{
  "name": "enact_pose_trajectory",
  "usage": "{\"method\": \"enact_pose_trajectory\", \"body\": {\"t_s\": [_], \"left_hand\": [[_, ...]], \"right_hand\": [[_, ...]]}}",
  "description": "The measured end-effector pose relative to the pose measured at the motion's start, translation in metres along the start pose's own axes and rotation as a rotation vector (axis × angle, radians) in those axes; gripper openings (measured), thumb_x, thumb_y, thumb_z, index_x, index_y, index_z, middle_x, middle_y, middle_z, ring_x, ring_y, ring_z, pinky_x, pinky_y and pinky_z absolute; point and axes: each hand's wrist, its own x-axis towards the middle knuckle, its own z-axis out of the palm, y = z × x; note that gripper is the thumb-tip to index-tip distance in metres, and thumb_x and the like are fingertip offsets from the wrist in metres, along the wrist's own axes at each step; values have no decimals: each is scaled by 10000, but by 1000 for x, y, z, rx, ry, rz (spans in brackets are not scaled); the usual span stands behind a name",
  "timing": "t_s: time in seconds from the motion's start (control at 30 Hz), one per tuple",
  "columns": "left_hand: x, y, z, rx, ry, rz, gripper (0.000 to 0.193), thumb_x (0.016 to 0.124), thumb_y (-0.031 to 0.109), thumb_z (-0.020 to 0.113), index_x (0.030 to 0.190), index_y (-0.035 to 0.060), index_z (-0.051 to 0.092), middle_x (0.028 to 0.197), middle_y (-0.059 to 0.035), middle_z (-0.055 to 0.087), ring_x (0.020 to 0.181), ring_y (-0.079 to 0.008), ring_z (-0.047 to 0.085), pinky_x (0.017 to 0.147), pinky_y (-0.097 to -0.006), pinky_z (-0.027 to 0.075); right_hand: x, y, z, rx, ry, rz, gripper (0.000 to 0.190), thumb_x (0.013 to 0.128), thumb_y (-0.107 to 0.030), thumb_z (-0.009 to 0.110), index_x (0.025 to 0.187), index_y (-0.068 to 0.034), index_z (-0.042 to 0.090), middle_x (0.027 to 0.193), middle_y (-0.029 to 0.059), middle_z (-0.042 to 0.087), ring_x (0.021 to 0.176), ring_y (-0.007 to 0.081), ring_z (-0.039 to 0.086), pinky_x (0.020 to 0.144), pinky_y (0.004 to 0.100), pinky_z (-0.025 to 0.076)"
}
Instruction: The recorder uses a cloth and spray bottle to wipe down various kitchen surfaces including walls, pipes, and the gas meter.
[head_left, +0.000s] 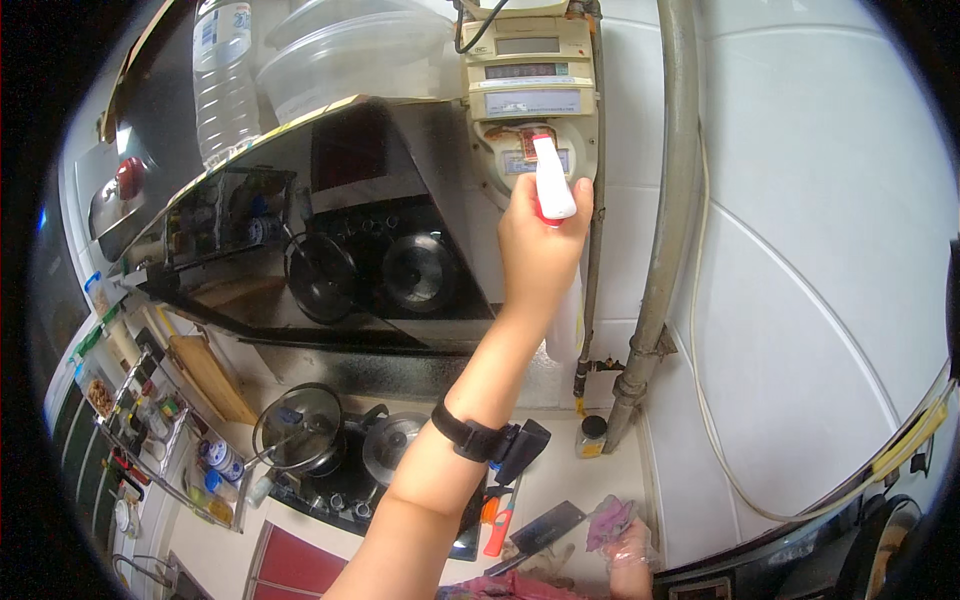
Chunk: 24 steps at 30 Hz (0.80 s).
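Observation:
My left hand (544, 240) is raised at the upper middle, gripping a spray bottle by its neck. Its white and red trigger head (555, 184) is in front of a gas meter (529, 101) on the tiled wall, and the translucent bottle hangs partly behind my wrist. A black strap with a small device is round the forearm. Low at the right, my right hand (634, 551), in a clear plastic glove, holds a crumpled purple cloth (611, 523) above the counter. Beside it on the counter lies a black-bladed cleaver (547, 525).
A dark range hood (390, 225) is at the left, with a plastic bottle (225, 82) and clear tubs on top. Below are a lidded pan (300, 427) on the hob, a condiment rack, a red lighter (500, 529) and a jar (591, 436). Pipes (652, 300) run down the wall.

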Motion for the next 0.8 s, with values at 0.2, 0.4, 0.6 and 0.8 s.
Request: {"method": "enact_pose_trajectory", "body": {"t_s": [0.2,0.4,0.6,0.8], "left_hand": [[2,-10,1,56,8,76,277,887,274,676,928,30,551,722,-24,594,581,-105,584,555,-266,462],[-6,-2,-6,-81,144,12,285,895,264,672,892,36,501,719,-45,609,549,-91,563,535,-258,461],[-21,-10,-10,-19,178,-53,298,905,271,662,876,40,476,696,-30,578,574,-101,567,541,-265,461],[-37,-13,-16,-94,111,-184,299,905,268,661,948,36,477,782,-39,573,588,-106,563,568,-272,471]], "right_hand": [[5,5,-1,-3,-39,-60,314,902,-352,513,980,-103,687,909,53,663,828,244,608,723,432,495],[5,6,-1,6,-7,-45,283,896,-347,508,1004,-138,666,919,43,650,828,244,587,709,441,472],[8,7,-5,9,-34,-23,337,922,-304,431,1036,-83,659,1033,94,657,956,277,607,853,491,485],[5,6,-1,43,-62,-34,372,926,-292,395,1094,-50,623,1113,115,632,1025,306,590,884,523,474]]}}
